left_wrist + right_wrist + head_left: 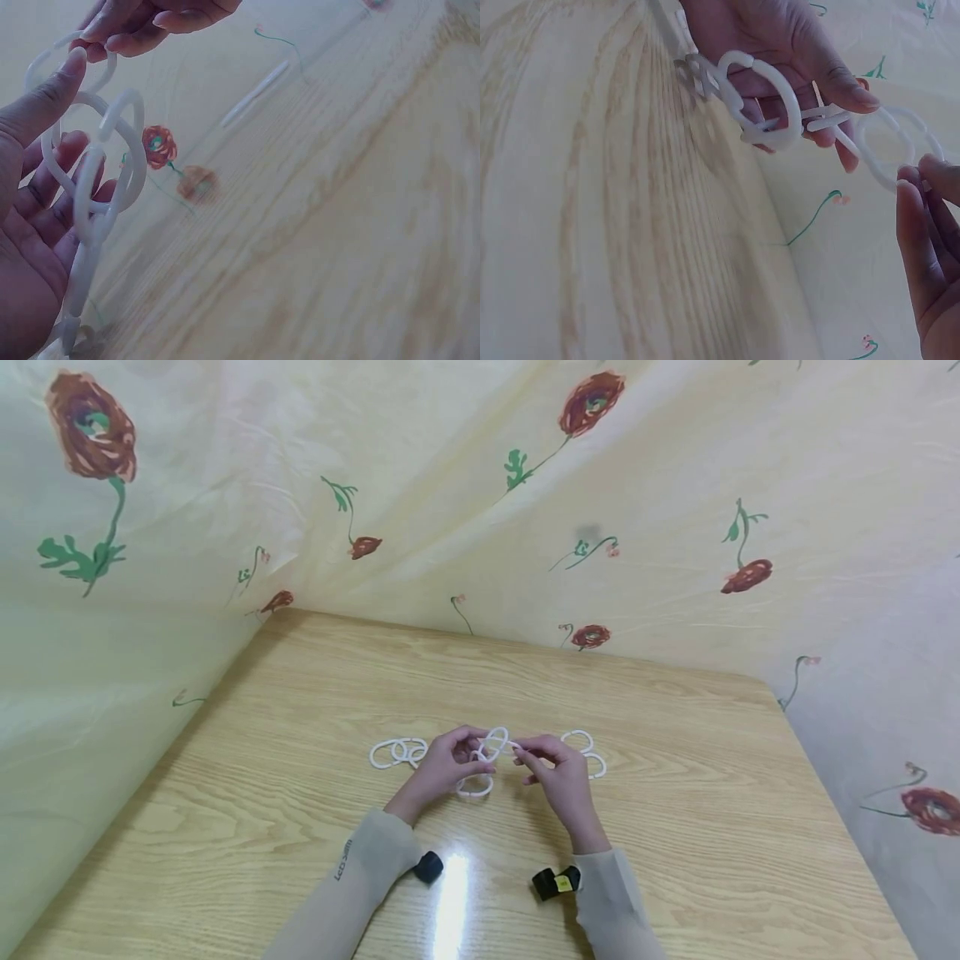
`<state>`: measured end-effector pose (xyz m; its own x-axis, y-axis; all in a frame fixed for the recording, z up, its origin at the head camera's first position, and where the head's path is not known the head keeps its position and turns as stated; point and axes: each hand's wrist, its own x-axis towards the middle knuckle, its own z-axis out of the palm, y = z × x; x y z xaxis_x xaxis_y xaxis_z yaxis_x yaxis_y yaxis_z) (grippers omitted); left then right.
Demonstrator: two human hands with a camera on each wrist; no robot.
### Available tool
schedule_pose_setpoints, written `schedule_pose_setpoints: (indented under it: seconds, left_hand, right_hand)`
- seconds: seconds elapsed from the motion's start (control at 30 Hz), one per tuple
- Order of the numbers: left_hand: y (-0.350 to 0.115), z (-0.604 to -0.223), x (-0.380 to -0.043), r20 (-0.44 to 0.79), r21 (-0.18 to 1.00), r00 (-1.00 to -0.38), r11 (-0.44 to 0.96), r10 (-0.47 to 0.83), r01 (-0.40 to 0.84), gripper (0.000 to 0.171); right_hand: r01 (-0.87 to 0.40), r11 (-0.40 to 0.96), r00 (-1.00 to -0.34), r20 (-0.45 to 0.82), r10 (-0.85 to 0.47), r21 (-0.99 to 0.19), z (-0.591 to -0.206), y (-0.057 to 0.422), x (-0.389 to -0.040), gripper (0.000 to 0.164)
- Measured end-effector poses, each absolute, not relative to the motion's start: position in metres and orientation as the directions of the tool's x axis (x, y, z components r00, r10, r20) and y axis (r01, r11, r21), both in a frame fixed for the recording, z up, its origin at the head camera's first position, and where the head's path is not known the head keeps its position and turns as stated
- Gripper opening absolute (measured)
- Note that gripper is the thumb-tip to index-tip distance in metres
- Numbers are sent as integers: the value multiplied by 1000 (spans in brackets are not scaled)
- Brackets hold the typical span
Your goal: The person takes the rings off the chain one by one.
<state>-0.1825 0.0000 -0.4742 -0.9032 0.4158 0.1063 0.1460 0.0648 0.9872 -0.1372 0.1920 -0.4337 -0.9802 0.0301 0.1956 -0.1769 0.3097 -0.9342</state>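
Note:
White plastic chain links (495,732) hang joined together between the two hands, raised over the table. My left hand (442,764) holds the chain, its thumb pressing a link against the fingers. From it, further links (790,112) dangle below the palm, as the right wrist view shows. With thumb and fingertips, my right hand (561,770) pinches the end link (112,71) on the right side of the chain. In the right wrist view the right fingertips (911,178) sit at that link's edge. The fingers of the left hand partly hide the middle of the chain.
Several joined white links (381,765) lie on the wooden table (300,827) left of the left hand. More white links (577,732) lie just beyond the right hand. A flowered cloth (450,510) hangs behind the table and along its sides.

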Motion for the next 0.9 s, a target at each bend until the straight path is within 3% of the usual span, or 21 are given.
schedule_pose_setpoints:
  seconds: [0.47,0.9]
  left_hand:
    - [0,-475,-185,94,986,-911,90,402,141,53]
    - [0,-472,-184,136,983,-915,64,379,173,55]
  right_hand:
    - [-220,354,-974,221,-38,-909,-435,193,-136,10]
    - [-223,380,-972,234,-17,-898,-436,190,-135,10]
